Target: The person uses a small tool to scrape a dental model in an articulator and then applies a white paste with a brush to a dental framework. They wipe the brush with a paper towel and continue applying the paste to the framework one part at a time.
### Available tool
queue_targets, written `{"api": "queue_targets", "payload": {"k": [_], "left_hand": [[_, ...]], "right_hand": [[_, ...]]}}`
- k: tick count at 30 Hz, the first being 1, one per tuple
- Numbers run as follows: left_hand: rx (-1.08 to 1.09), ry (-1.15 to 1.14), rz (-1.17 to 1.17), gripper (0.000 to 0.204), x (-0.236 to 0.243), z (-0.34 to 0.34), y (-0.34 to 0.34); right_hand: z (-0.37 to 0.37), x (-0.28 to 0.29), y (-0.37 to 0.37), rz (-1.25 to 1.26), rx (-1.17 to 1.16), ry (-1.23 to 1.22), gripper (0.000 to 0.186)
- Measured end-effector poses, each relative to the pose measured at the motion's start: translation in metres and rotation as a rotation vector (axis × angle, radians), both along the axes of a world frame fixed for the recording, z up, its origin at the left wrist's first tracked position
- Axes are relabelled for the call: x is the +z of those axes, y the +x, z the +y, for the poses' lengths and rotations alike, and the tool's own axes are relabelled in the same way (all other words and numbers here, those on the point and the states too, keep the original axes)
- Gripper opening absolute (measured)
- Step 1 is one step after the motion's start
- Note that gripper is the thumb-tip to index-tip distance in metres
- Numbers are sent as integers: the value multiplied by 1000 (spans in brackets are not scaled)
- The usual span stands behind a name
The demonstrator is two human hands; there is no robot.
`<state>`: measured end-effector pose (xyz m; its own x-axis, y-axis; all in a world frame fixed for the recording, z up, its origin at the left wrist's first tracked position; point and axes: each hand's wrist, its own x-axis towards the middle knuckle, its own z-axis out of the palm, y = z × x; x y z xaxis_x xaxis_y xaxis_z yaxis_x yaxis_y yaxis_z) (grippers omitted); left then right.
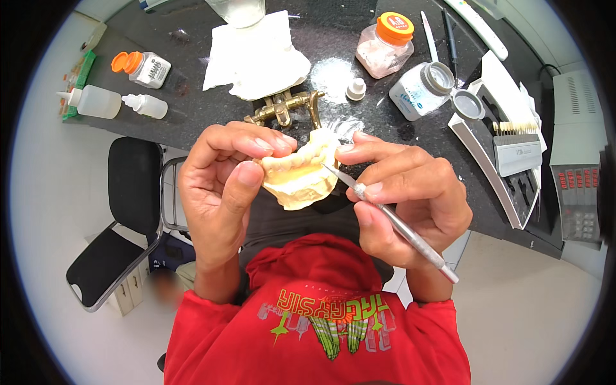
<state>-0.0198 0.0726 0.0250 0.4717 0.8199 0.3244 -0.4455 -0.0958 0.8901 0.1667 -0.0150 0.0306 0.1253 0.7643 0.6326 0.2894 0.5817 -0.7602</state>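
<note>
Between thumb and fingers, my left hand [221,173] grips the left end of a pale yellow plaster dental model [296,179]. A row of teeth runs along its upper edge. My right hand [414,199] holds a silver scalpel-like carving knife [417,240] in a pen grip. The blade's tip meets the model near the teeth on its right side, and the index finger rests by the model's right end. Just beyond the model, a brass articulator [282,109] lies on the dark bench, partly hidden by my left fingers.
White tissue [256,54] lies behind the articulator. Dropper bottles [99,101] stand left. An orange-lidded jar [385,48], an open grey-rimmed jar [420,90] and a tooth shade guide [516,151] are right. A black chair [135,186] stands left of the dark bench [186,119].
</note>
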Motion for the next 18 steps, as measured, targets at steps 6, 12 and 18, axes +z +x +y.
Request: {"api": "queue_targets", "payload": {"k": [6, 12, 18], "left_hand": [[36, 5, 18, 18, 1, -2, 3], [47, 2, 25, 20, 1, -3, 4], [53, -3, 28, 21, 2, -5, 4]], "right_hand": [[6, 2, -6, 114, -74, 48, 19], [6, 3, -4, 59, -67, 29, 20], [3, 2, -2, 15, -43, 33, 21]]}}
